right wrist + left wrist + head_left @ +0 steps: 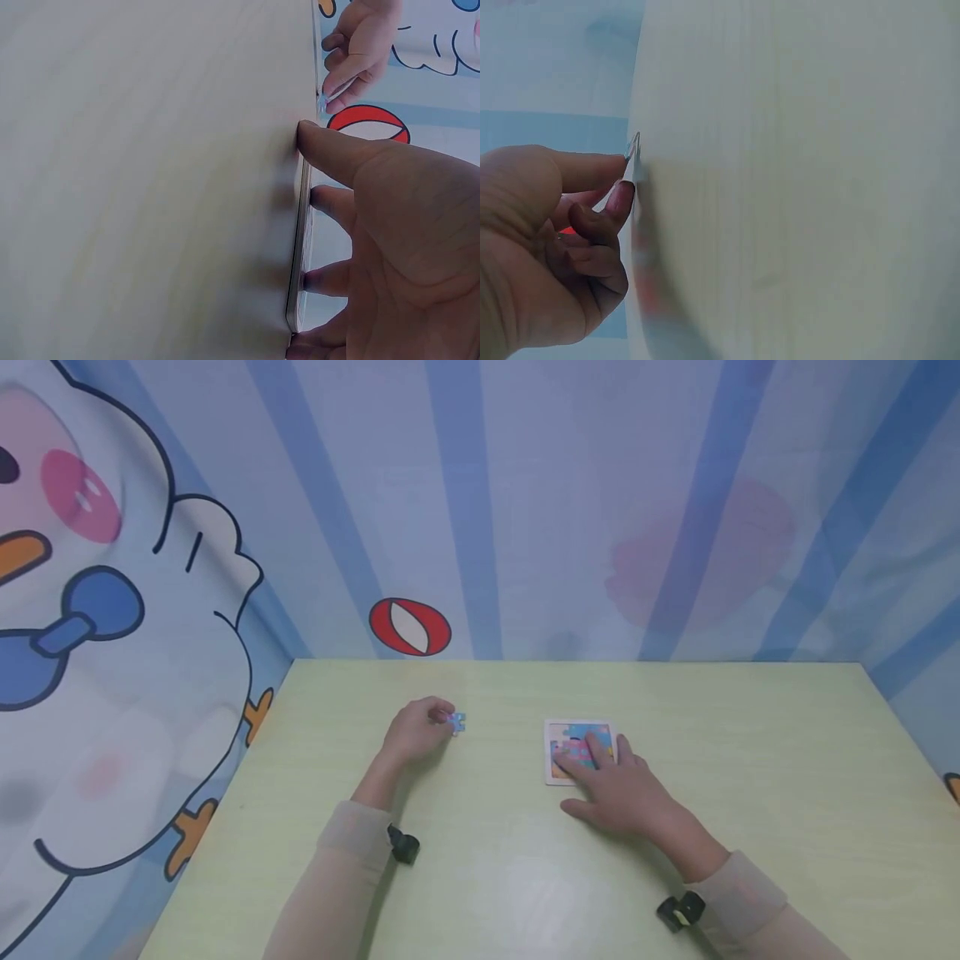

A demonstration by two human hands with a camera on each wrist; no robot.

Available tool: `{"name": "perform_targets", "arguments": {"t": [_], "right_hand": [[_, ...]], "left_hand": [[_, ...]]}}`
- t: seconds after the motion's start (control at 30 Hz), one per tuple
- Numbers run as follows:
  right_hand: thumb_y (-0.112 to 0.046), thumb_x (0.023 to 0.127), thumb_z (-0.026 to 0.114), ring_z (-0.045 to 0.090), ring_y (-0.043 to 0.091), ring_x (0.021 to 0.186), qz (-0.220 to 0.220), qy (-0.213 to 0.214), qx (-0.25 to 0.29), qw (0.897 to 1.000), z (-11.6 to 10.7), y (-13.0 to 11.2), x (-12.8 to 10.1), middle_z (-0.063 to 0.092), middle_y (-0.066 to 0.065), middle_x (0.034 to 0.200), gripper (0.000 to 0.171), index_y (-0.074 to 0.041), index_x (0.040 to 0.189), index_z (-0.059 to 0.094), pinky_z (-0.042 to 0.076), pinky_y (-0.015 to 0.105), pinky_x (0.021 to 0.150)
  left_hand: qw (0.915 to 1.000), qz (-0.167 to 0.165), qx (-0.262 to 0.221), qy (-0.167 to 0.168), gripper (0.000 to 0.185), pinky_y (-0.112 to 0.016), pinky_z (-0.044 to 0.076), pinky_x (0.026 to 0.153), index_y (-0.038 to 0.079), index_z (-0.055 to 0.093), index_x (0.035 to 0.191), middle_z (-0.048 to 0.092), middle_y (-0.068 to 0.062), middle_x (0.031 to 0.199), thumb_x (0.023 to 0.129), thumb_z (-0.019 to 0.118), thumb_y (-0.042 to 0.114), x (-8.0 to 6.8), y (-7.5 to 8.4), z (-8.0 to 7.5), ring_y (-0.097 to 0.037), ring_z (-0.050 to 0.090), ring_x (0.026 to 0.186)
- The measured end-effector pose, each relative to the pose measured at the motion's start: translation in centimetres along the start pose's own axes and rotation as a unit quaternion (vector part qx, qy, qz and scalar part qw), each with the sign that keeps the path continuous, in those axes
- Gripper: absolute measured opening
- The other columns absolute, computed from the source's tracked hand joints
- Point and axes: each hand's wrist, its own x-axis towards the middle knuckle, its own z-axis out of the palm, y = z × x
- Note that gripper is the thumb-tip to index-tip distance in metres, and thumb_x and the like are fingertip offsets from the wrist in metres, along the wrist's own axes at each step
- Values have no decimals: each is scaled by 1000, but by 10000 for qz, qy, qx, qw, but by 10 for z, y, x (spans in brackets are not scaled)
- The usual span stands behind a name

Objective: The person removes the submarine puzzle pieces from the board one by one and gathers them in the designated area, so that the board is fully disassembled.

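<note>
1. Both forearms wear thin, close-fitting beige sleeves ending in a ribbed cuff at the wrist
2. A small black camera unit sits at the left wrist (403,846)
3. The right wrist (681,910) carries a like unit, black with a pale lens ring
4. Both hands are bare

Left hand (417,732) curled, fingertips pinched; right hand (618,792) flat, fingers spread, pressing down.

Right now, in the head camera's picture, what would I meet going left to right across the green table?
Left hand → small blue puzzle piece pinched in its fingers → square puzzle board with a white frame → right hand resting on it.
</note>
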Motion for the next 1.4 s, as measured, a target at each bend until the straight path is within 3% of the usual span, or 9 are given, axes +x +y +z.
{"name": "perform_targets", "arguments": {"t": [0.4,0.7,1.07,1.4], "right_hand": [[-52,99,63,23,68,141,49,61,73,9999,-3,2,-3,27,32,163,67,-24,158,46,33,72,107],[-50,98,65,30,65,140,74,262,-14,9996,-6,12,-10,28,32,162,67,-25,158,46,33,71,107],[-53,98,63,29,64,141,229,96,9,9997,-11,13,-16,30,30,162,70,-19,157,48,32,72,106],[-53,98,64,31,62,141,191,147,-82,9997,-9,11,-17,31,29,162,70,-20,157,47,32,74,104]], "left_hand": [[9999,82,112,69,34,-49,45,103,9,68,130,70,-11,117,97,70,18,-1,6,3,-31,62,114],[9990,435,56,-22,35,-46,48,99,11,68,131,69,-7,116,98,71,21,-4,31,16,-26,62,109],[9955,788,263,-464,32,-47,49,97,16,69,131,70,-1,114,100,68,24,3,73,52,-22,63,106],[9902,1060,512,-755,31,-36,50,84,20,72,128,69,5,109,98,70,27,5,99,86,-14,63,98]]}}
